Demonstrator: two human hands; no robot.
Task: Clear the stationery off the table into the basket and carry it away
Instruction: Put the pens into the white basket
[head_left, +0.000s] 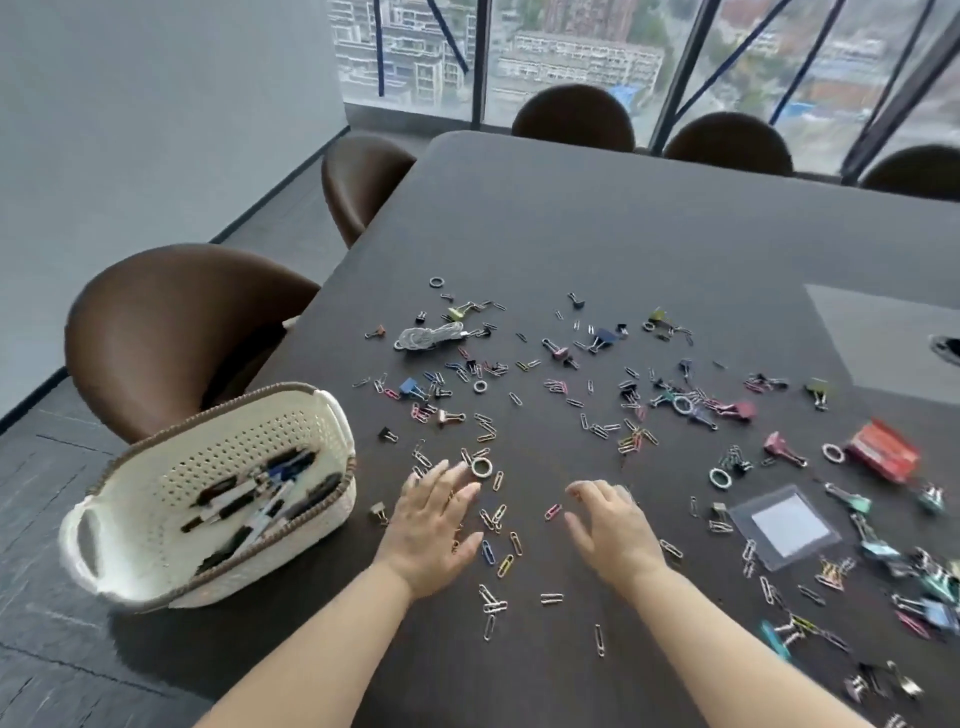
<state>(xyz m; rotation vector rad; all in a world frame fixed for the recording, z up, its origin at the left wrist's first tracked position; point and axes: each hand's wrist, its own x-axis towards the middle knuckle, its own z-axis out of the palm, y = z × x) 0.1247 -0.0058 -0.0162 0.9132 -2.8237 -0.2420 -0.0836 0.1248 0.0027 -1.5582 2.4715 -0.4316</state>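
Left hand (434, 525) and right hand (610, 530) rest loose-fingered, empty, on the bench (571, 234) among paper clips (498, 519); the tilted basket (223, 415) holds pens (249, 499).

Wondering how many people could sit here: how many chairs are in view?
5 chairs. Two at the table's left side: one behind the basket, one farther back. Three along the far edge by the windows. Others may be out of frame.
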